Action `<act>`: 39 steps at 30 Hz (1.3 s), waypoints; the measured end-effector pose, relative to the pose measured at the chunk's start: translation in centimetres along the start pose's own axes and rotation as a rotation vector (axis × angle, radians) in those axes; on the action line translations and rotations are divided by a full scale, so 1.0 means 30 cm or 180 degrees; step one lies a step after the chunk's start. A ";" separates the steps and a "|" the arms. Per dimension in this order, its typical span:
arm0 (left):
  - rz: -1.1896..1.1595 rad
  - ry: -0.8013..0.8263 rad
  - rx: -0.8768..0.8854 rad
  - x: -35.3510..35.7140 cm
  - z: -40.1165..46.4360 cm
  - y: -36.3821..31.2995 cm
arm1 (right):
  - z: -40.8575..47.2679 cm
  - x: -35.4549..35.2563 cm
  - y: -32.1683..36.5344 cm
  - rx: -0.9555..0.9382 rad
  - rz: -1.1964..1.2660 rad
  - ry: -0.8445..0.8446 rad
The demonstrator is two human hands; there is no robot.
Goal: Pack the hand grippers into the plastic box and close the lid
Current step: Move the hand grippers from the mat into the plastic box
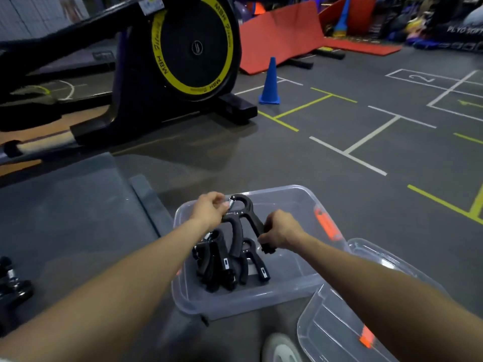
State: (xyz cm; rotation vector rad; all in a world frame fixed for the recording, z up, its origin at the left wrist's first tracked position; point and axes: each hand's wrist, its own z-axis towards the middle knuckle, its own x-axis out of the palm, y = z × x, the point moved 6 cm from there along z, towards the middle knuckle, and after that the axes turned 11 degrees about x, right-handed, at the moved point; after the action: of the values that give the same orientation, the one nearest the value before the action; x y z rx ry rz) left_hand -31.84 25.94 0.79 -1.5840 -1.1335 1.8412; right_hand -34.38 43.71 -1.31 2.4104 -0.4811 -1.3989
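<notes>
Right, both hands are working over the box.
left hand: pinching the spring end at the top of a black hand gripper, fingers closed on it.
right hand: wrapping closed around the lower end of that same hand gripper's right handle.
held gripper: hanging above the open clear plastic box, its free handle pointing down toward the ones already inside.
packed grippers: lying bunched in the box's left half, handles pointing toward the person; exact count is hard to tell, looks like three or so.
box: sitting on the grey floor right in front of the person, orange latch showing on its right wall.
lid: lying off the box, just beside its near right corner, clear with an orange clip.
loose grippers: more black ones sitting at the far left on a dark mat, well apart from the box.
background: exercise bike with a yellow-ringed flywheel standing behind, blue cone on the marked floor, red mats leaning further back.
</notes>
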 end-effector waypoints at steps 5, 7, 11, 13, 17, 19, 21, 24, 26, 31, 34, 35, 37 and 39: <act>0.1116 0.0192 0.0468 0.058 0.088 0.102 | 0.153 0.083 -0.076 0.0319 -0.0198 0.0065; 0.1306 0.0250 0.0481 0.089 0.104 0.160 | 0.199 0.116 -0.099 0.0433 -0.0301 0.0084; 0.1972 0.0249 0.0563 0.111 0.107 0.230 | 0.264 0.178 -0.132 0.0622 -0.0542 0.0077; 0.2231 0.0212 0.0653 0.102 0.106 0.255 | 0.293 0.209 -0.146 0.0683 -0.0624 0.0062; 0.2355 0.0146 0.0774 0.083 0.104 0.303 | 0.333 0.278 -0.167 0.0781 -0.0743 0.0139; 0.2335 0.0109 0.0798 0.083 0.100 0.310 | 0.342 0.303 -0.174 0.0858 -0.0695 0.0160; 0.2314 0.0087 0.0805 0.083 0.097 0.312 | 0.351 0.327 -0.176 0.0910 -0.0623 0.0201; 0.2286 0.0090 0.0824 0.084 0.099 0.317 | 0.364 0.367 -0.169 0.0905 -0.0597 0.0273; 0.2274 0.0086 0.0833 0.085 0.101 0.319 | 0.365 0.384 -0.165 0.0867 -0.0618 0.0298; 0.2206 0.0072 0.0850 0.085 0.104 0.324 | 0.369 0.397 -0.171 0.0689 -0.0840 0.0301; 0.2144 0.0117 0.0826 0.082 0.106 0.321 | 0.370 0.409 -0.162 0.0589 -0.0928 0.0466; 0.2118 0.0134 0.0823 0.081 0.104 0.320 | 0.367 0.410 -0.154 0.0570 -0.0904 0.0504; 0.2078 0.0170 0.0815 0.079 0.098 0.316 | 0.351 0.404 -0.134 0.0517 -0.0831 0.0548; 0.2062 0.0206 0.0802 0.077 0.091 0.313 | 0.337 0.401 -0.123 0.0437 -0.0828 0.0592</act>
State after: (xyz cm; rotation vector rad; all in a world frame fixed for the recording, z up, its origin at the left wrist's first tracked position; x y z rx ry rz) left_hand -33.41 21.73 -8.19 -1.9791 -0.3411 2.1855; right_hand -37.14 40.78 -16.95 2.7638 -0.2303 -1.2559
